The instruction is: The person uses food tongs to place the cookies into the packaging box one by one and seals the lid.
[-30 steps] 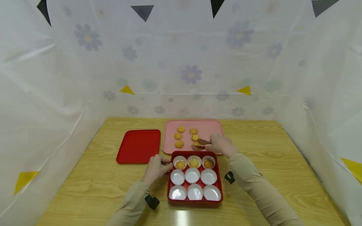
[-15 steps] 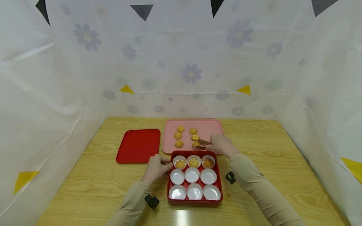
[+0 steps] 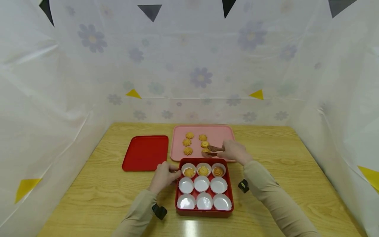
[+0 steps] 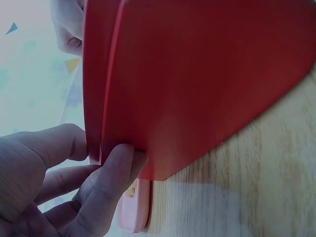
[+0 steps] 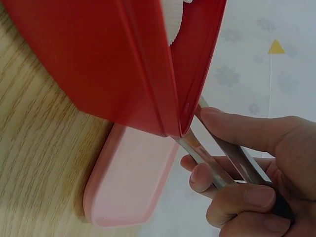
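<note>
A red square box (image 3: 204, 213) stands on the table, holding rows of white paper cups (image 3: 218, 185); the back row has cookies (image 3: 203, 171) in it. My left hand (image 3: 164, 176) grips the box's left rim near the back corner, thumb at the edge and fingers against the outer wall (image 4: 197, 74). My right hand (image 3: 235, 151) holds a pair of tongs (image 3: 216, 148), metal-armed with dotted brown tips. Those tips are on either side of the nearest right-column cookie (image 3: 205, 150) on the pink tray (image 3: 223, 135). In the right wrist view the box hides the tips.
Several other piped cookies (image 3: 188, 150) lie on the pink tray behind the box. Left of that tray is a flat red lid (image 3: 145, 153). A wooden table (image 3: 275, 148) carries everything, with white flowered sheeting (image 3: 189, 59) around it.
The right hand and tongs have shifted very slightly to the right, and the tips stay around the same cookie. The left hand and the box look unchanged.
</note>
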Demonstrator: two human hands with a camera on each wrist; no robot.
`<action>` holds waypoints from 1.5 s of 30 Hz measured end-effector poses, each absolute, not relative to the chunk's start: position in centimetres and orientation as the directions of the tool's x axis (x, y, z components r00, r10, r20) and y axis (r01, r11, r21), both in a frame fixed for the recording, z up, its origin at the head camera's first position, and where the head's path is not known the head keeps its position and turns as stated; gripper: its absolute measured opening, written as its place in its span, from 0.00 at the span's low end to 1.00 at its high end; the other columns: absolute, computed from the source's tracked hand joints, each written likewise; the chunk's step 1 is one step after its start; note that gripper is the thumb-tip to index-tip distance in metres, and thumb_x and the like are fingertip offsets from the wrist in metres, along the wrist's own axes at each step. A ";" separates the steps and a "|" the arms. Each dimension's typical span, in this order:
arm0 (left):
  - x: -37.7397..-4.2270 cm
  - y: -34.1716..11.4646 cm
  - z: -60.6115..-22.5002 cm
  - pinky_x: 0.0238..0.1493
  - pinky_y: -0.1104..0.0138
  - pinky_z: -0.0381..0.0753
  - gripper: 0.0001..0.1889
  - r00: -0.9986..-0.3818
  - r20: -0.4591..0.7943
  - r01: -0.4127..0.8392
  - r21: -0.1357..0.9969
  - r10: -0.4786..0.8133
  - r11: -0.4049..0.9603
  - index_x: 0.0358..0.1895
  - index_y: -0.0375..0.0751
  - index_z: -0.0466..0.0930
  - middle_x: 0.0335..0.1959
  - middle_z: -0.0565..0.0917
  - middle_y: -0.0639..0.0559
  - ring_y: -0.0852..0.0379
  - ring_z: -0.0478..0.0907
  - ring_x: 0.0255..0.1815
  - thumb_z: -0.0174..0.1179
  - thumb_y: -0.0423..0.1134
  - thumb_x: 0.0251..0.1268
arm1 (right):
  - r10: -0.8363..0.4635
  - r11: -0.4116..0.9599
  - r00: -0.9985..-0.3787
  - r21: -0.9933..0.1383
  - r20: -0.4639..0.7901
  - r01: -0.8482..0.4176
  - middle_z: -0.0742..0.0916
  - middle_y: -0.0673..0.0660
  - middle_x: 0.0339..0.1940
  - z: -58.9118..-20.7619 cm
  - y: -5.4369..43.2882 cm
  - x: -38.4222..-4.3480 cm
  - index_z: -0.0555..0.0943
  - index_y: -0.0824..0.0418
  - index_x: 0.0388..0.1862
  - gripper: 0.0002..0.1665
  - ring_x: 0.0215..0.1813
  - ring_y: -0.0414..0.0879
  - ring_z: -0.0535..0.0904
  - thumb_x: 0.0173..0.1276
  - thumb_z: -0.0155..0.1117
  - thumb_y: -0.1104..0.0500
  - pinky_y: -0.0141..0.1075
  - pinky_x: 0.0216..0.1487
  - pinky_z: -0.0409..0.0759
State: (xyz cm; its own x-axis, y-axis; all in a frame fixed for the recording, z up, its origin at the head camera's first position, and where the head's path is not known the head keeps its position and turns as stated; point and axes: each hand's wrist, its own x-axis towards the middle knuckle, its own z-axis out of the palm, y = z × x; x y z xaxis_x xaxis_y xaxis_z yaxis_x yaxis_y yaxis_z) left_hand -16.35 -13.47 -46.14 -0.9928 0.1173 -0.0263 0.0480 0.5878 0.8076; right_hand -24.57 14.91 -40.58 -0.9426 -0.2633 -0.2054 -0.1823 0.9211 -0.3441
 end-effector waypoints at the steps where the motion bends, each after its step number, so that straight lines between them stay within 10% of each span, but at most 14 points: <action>1: -16.4 -13.5 -46.1 0.28 0.70 0.82 0.09 -0.993 -0.024 0.049 0.808 0.117 0.588 0.40 0.32 0.90 0.33 0.90 0.42 0.58 0.84 0.25 0.66 0.31 0.60 | -0.268 0.918 -0.942 -0.350 -0.203 -0.186 0.80 0.54 0.28 -40.6 15.0 -24.6 0.77 0.62 0.33 0.15 0.28 0.45 0.71 0.65 0.69 0.51 0.35 0.28 0.68; 29: -16.4 -13.4 -45.8 0.28 0.70 0.75 0.09 -0.995 0.002 0.066 0.763 0.099 0.643 0.39 0.35 0.91 0.29 0.90 0.46 0.62 0.77 0.27 0.68 0.31 0.56 | -0.528 0.712 -0.850 -0.546 -0.002 -0.441 0.80 0.52 0.21 -41.7 18.0 -25.0 0.87 0.61 0.53 0.20 0.21 0.39 0.62 0.69 0.68 0.50 0.33 0.25 0.61; 36: -16.5 -13.5 -46.0 0.27 0.71 0.74 0.08 -0.994 0.004 0.070 0.766 0.105 0.639 0.38 0.36 0.92 0.27 0.90 0.48 0.62 0.76 0.26 0.67 0.31 0.56 | -0.644 0.623 -0.760 -0.518 0.086 -0.586 0.74 0.46 0.19 -41.5 17.9 -24.3 0.81 0.48 0.29 0.11 0.23 0.41 0.66 0.70 0.67 0.48 0.30 0.27 0.63; 45: -16.5 -13.5 -45.9 0.26 0.71 0.74 0.06 -0.994 -0.005 0.066 0.777 0.112 0.626 0.36 0.36 0.92 0.27 0.89 0.47 0.63 0.76 0.24 0.67 0.31 0.57 | -0.766 0.555 -0.641 -0.458 0.046 -0.695 0.78 0.41 0.22 -41.1 17.6 -22.8 0.87 0.52 0.49 0.16 0.26 0.35 0.69 0.69 0.67 0.46 0.27 0.30 0.68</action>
